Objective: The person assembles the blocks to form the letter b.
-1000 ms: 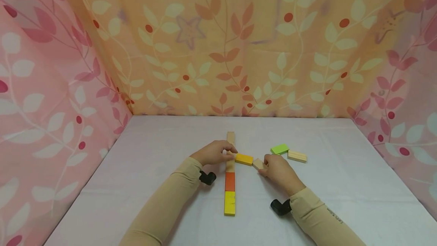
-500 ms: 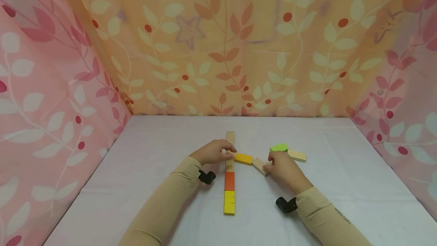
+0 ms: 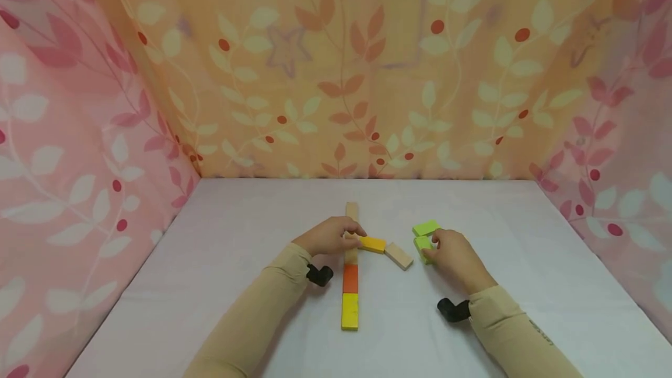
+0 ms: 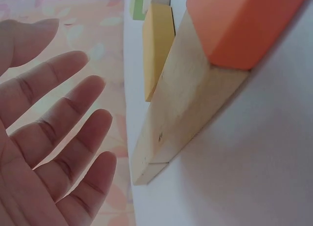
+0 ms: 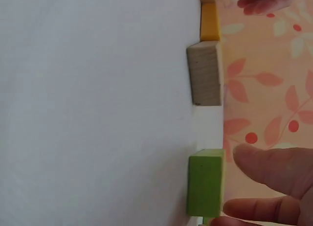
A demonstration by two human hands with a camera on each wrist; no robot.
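My left hand (image 3: 329, 235) hovers over a straight line of flat blocks. In the left wrist view, its relaxed fingers hold nothing, beside the pale wooden blocks (image 4: 183, 108) and the orange-red block (image 4: 244, 28). A yellow-orange block (image 3: 372, 244) branches right from the line, followed by a slanted pale wooden block (image 3: 399, 256). My right hand (image 3: 455, 255) is at a green block (image 3: 422, 249) on the table; the right wrist view shows a fingertip by its lower end and the thumb slightly apart, next to the upper end.
Another green block (image 3: 426, 228) lies just behind the right hand's block. A yellow block (image 3: 349, 311) forms the near end of the line. The white-covered table (image 3: 236, 209) meets patterned cloth (image 3: 336, 74) at the back and sides.
My right hand has left the slanted pale block and moved right. A second green block now shows at its fingers; the pale block at far right is hidden. The left hand stays put.
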